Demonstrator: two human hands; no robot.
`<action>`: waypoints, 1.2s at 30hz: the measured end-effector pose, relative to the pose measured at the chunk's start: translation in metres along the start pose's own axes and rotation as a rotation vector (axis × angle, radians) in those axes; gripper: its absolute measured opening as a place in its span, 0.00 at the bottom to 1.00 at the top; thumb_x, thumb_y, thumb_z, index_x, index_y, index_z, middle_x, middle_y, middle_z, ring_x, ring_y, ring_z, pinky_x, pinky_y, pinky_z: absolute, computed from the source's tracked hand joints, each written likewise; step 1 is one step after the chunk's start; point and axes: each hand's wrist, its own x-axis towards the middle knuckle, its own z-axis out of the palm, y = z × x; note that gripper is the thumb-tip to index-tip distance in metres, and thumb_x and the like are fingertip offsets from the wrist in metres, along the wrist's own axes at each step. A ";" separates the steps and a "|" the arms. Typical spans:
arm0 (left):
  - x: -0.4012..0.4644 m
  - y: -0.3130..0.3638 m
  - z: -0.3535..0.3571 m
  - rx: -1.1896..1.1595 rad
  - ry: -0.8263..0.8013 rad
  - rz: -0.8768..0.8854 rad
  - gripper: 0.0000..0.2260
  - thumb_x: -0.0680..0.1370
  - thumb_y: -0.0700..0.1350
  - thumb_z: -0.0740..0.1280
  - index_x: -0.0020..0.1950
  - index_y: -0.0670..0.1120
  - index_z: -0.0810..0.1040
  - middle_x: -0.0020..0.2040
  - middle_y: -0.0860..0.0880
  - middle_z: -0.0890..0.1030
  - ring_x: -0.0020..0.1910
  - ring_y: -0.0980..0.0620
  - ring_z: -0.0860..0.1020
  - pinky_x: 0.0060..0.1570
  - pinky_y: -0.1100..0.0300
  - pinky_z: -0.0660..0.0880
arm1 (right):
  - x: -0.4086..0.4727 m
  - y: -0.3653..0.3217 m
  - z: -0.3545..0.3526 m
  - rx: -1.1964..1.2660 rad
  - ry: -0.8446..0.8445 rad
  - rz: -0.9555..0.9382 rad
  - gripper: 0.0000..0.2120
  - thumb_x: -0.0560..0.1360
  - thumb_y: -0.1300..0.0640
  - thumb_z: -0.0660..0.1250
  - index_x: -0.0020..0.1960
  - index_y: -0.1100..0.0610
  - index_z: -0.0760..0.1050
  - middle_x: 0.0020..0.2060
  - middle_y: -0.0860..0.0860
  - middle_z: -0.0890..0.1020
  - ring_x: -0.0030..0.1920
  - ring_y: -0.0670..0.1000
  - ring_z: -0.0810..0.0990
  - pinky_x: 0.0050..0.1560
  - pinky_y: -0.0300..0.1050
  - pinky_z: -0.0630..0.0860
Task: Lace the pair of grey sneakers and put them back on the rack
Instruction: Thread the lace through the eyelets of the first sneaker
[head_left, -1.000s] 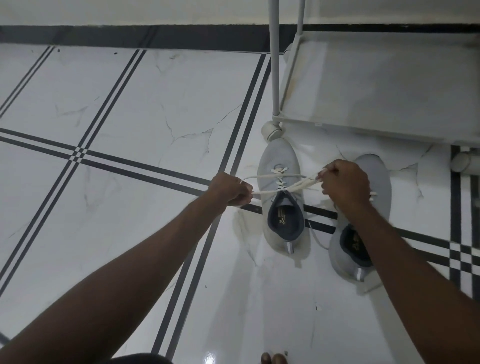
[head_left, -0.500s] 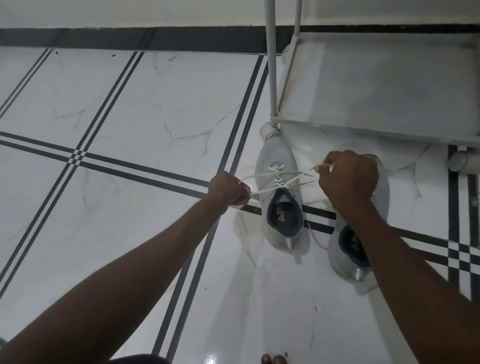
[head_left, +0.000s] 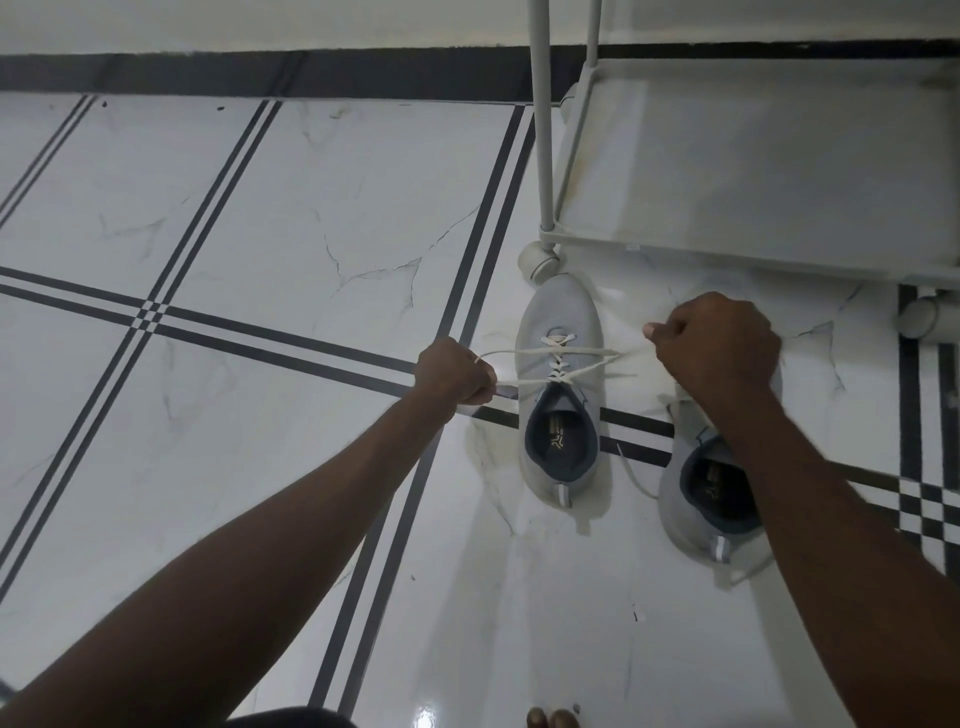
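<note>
Head view:
Left hand: closed in a fist around one end of the white lace, just to the left of the left sneaker.
Right hand: also closed in a fist, holding the other end of the same lace; it is above the front part of the right sneaker and hides it.
Lace: it is stretched nearly straight between the two fists and crosses over the eyelets of the left sneaker, where several crossings are already threaded.
Left sneaker: grey, it stands upright on the floor, toe pointing away from the person, the toe just beside the rack's caster wheel.
Right sneaker: grey, it stands on the floor to the right of the first one, near but apart; only the heel and the dark opening are visible under the right forearm. A loose piece of second lace lies on the floor between the two shoes.
Rack: pale, with thin poles and a flat bottom shelf, it is behind the shoes.
Floor: white glossy marble tiles with dark double lines.
Toes: the person's toes show at the bottom edge.
</note>
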 end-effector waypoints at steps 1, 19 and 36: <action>0.001 -0.002 0.000 0.049 0.016 0.006 0.10 0.72 0.38 0.72 0.52 0.34 0.82 0.49 0.37 0.86 0.45 0.42 0.87 0.47 0.48 0.85 | 0.000 0.001 -0.001 -0.051 -0.021 0.041 0.16 0.73 0.43 0.72 0.44 0.57 0.85 0.38 0.57 0.84 0.39 0.58 0.80 0.40 0.44 0.69; -0.013 0.009 0.029 0.419 -0.042 0.479 0.06 0.70 0.43 0.78 0.39 0.49 0.83 0.36 0.44 0.86 0.36 0.44 0.85 0.28 0.65 0.74 | -0.031 -0.040 0.064 0.339 -0.290 -0.154 0.05 0.68 0.65 0.74 0.39 0.55 0.84 0.39 0.54 0.85 0.41 0.53 0.81 0.43 0.42 0.75; -0.016 -0.023 0.028 0.641 -0.004 0.723 0.05 0.73 0.32 0.66 0.45 0.40 0.77 0.44 0.42 0.83 0.43 0.42 0.81 0.43 0.48 0.78 | -0.037 -0.027 0.079 -0.054 -0.113 -0.369 0.03 0.74 0.67 0.67 0.45 0.61 0.77 0.43 0.58 0.79 0.42 0.59 0.79 0.37 0.45 0.67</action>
